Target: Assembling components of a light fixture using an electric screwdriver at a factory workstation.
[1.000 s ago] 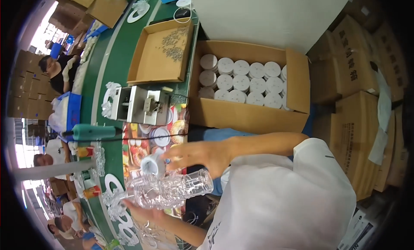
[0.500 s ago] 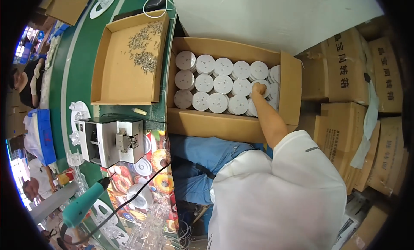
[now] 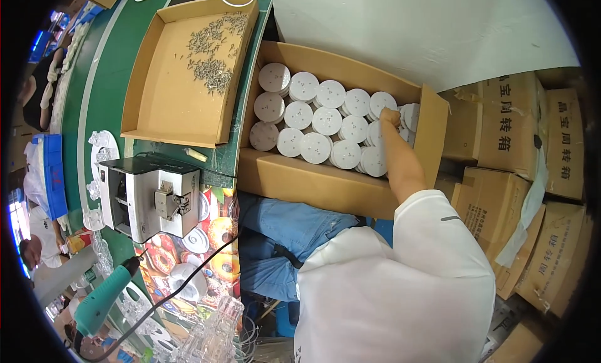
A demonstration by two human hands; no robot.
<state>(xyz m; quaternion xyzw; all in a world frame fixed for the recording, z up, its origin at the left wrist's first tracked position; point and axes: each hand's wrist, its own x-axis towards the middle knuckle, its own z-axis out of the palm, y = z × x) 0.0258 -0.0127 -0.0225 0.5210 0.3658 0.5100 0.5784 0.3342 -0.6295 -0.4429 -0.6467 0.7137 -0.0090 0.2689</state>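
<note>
My right hand [image 3: 390,117] reaches down into an open cardboard box [image 3: 313,178], among stacks of round white discs. Its fingers are curled beside a stack near the box's right end and touch the discs there; what they grip is hidden. The white discs [image 3: 315,148] stand in rows, each with small holes near its centre. At the right end some discs [image 3: 410,117] lean rather than lie flat. My left hand does not show in the picture.
Left of the box, a green workbench [image 3: 103,122] carries a shallow cardboard tray [image 3: 153,94] of loose screws [image 3: 213,75] and a white-and-black machine [image 3: 156,200]. Below are a teal electric screwdriver [image 3: 103,300], its black cable, and clear plastic parts [image 3: 216,332]. Cartons [image 3: 507,125] stand at right.
My right hand has moved a little right and farther in among the discs, toward the box's right end. The view has turned slightly.
</note>
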